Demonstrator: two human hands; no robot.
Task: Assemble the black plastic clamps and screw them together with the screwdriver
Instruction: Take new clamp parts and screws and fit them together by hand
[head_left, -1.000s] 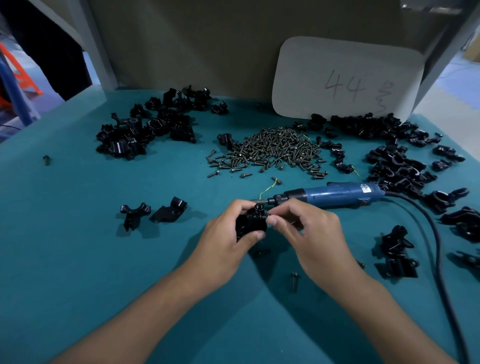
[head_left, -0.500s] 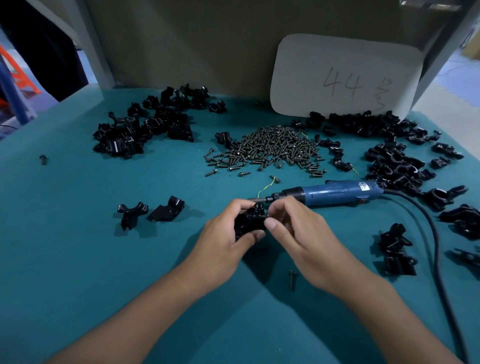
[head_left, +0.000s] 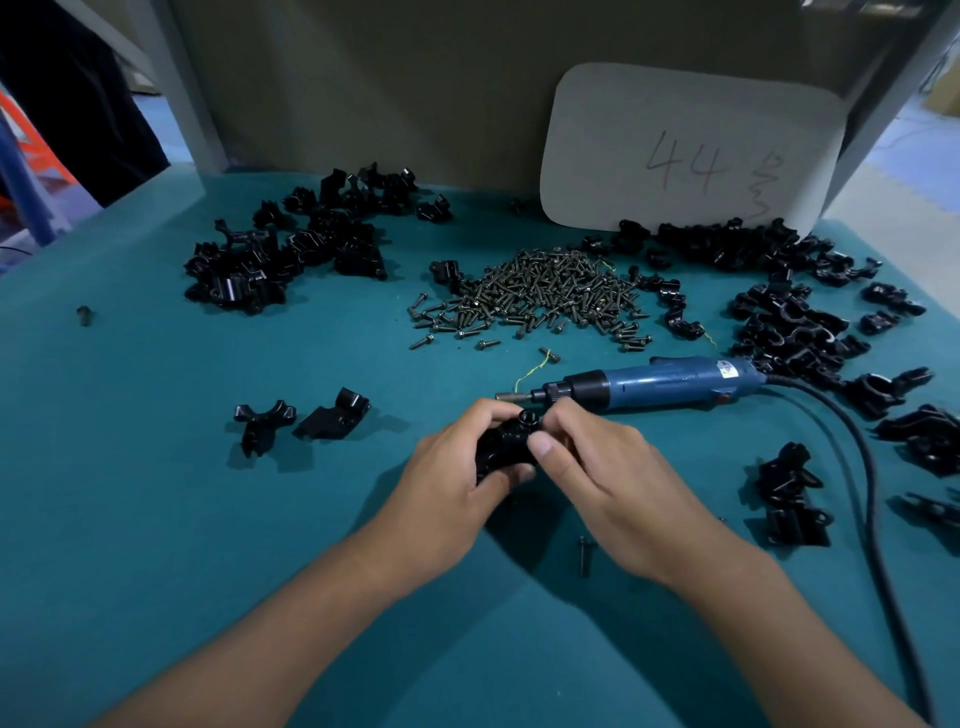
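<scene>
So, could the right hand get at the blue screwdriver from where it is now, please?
Probably yes: the blue screwdriver lies bare on the mat just beyond the right hand, nothing between them. That hand must first release the black clamp.

Assembly workbench, screw pile (head_left: 540, 291), clamp parts (head_left: 291, 254)

Black clamp parts (head_left: 284, 260), dk metal screws (head_left: 540, 291), blue screwdriver (head_left: 660, 382) w/ black cord (head_left: 862, 467), teal tabletop (head_left: 156, 467)

clamps (head_left: 506, 447): glossy black plastic | screws (head_left: 540, 299): dull metal | table (head_left: 156, 493): matt teal cloth | screwdriver (head_left: 660, 384): smooth blue plastic
</scene>
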